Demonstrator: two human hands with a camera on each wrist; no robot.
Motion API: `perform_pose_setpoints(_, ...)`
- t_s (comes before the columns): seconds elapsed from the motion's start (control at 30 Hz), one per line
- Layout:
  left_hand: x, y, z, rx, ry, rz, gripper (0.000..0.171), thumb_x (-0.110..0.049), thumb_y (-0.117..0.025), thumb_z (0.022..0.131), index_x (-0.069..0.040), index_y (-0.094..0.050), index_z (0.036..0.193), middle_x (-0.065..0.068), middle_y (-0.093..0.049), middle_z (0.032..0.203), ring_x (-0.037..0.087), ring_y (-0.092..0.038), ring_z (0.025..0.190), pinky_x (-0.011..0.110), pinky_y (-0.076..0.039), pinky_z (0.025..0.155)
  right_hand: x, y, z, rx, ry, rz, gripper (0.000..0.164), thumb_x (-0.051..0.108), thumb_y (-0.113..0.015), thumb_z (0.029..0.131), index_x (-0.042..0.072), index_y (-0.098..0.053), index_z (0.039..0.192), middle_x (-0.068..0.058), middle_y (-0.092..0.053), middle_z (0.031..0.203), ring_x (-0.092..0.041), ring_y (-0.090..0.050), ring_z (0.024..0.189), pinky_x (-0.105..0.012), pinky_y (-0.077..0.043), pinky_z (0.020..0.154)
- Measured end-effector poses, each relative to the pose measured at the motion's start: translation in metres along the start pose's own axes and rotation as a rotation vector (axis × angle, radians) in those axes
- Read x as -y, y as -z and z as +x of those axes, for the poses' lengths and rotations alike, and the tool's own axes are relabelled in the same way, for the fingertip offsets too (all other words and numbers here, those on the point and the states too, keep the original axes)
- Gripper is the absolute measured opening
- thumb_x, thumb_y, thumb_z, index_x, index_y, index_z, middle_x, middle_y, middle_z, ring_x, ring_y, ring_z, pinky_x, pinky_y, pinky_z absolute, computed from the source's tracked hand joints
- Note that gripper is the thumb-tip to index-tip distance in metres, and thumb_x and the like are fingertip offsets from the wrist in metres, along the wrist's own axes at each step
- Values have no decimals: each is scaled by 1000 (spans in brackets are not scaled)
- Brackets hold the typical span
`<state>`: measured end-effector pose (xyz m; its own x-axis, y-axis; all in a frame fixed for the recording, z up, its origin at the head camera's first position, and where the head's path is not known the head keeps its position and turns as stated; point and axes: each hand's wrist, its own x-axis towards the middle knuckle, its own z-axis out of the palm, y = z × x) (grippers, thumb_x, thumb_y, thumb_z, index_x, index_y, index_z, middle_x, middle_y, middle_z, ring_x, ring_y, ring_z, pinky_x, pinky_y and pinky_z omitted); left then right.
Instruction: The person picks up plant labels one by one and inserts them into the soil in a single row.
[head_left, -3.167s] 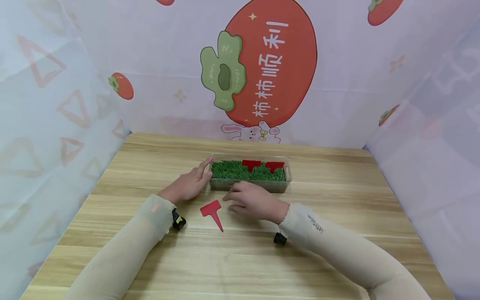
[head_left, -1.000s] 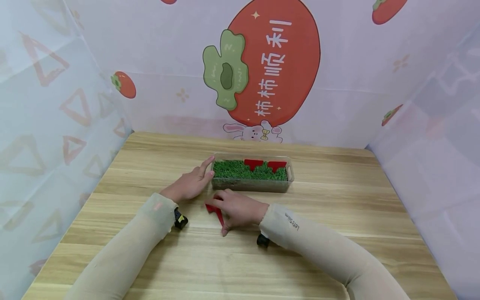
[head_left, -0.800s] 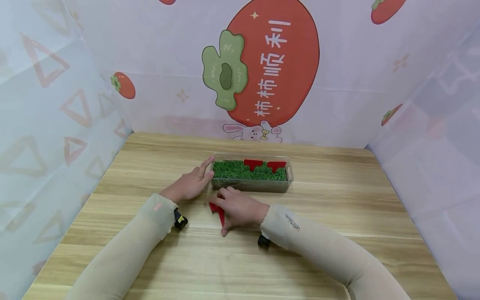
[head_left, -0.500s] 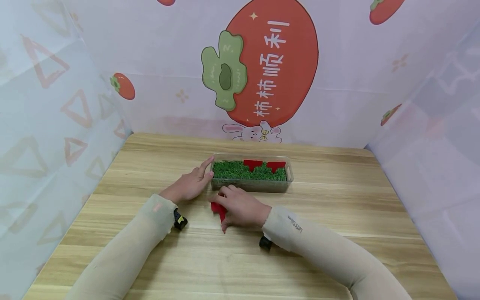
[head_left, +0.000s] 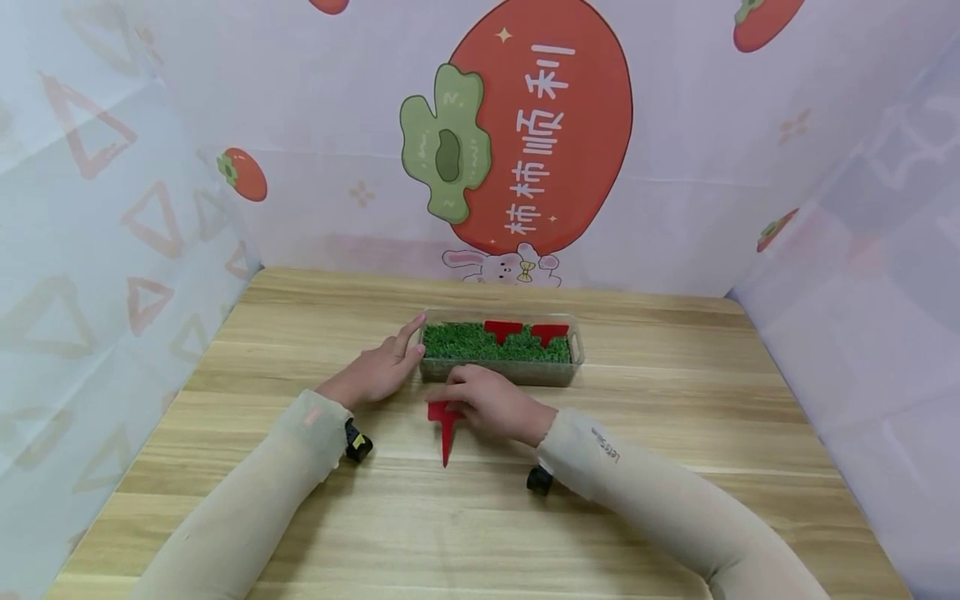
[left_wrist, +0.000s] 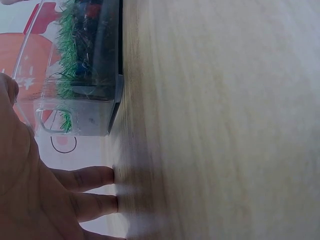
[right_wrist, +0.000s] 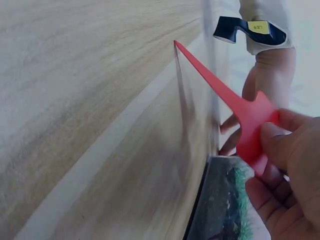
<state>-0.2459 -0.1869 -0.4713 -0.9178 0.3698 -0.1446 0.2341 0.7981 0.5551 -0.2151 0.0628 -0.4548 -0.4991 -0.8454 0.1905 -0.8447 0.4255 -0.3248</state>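
Note:
In the head view my right hand pinches a red T-shaped plant label by its wide head. In the right wrist view the thumb lies on the red label, and its pointed tip reaches down to the wooden surface. My left hand is at the left end of a clear plastic bin, fingers extended. The left wrist view shows that hand's spread fingers reaching the table beside the clear bin. Green artificial grass fills the bin.
Two more red plant labels, a middle one and a right one, stand upright in the grass. The wooden table ends at a patterned backdrop behind and at both sides.
The right hand has taken hold of the red plant label that lay on the table. It has raised and turned the label's head, so the stem now points towards me. The left hand stays put.

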Motion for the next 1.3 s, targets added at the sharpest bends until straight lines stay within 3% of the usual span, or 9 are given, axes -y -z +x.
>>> perform_pose_setpoints(0.3, -3, 1, -3, 11, 3, -7, 62, -57, -21, 107, -41, 7, 160, 24, -31, 160, 51, -37, 140, 76, -23, 108, -1, 14, -5, -55, 36, 90, 49, -13, -59, 88, 19, -75, 121, 3, -65, 99, -12, -59, 92, -23, -50, 85)
perform_pose_setpoints(0.6, -4, 1, -1, 12, 9, 7, 63, -57, -21, 107, -42, 9, 160, 23, -31, 160, 50, -37, 140, 76, -21, 109, -4, 32, -2, -107, 26, 42, 44, -8, -65, 89, 22, -76, 119, 6, -64, 98, -7, -55, 89, -20, -49, 81)
perform_pose_setpoints(0.97, 0, 1, 0, 20, 6, 11, 62, -57, -20, 107, -43, 9, 159, 23, -30, 160, 49, -42, 137, 74, -29, 106, 0, 67, 11, -234, 61, -40, 41, -9, -67, 87, 18, -78, 116, 2, -68, 91, -10, -57, 80, -22, -48, 70)
perform_pose_setpoints(1.3, 2, 0, 2, 21, -14, 14, 63, -58, -17, 106, -40, 9, 160, 24, -29, 160, 50, -38, 140, 74, -27, 107, -8, 89, 19, -350, 78, -53, 40, -9, -65, 87, 17, -78, 114, 0, -70, 96, -15, -63, 89, -28, -51, 77)
